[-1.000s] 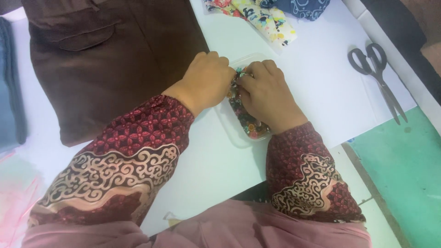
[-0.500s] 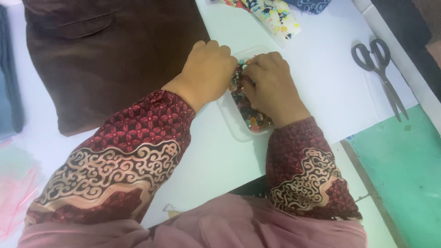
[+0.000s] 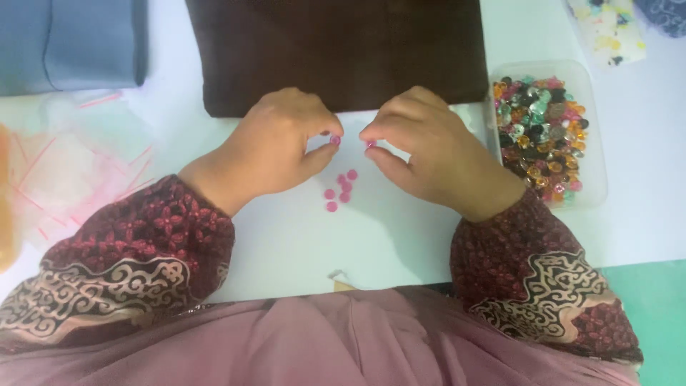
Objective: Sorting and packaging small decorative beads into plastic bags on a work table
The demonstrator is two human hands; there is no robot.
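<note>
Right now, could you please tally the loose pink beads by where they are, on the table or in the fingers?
Pink beads on the white table: 5
Pinched in left hand: 1
Pinched in right hand: 1
Total: 7

Folded cloth [image 3: 336, 50] lies at the table's [image 3: 286, 243] far edge; bead tray [image 3: 549, 132] right of it, 5 beads [image 3: 340, 191] before it.

Five loose pink beads [image 3: 341, 190] (two more pinched), one bead tray [image 3: 595, 168], one brown cloth [image 3: 343, 50]

Clear plastic bags [image 3: 78, 154] — red-striped, flat, at the table's left
</note>
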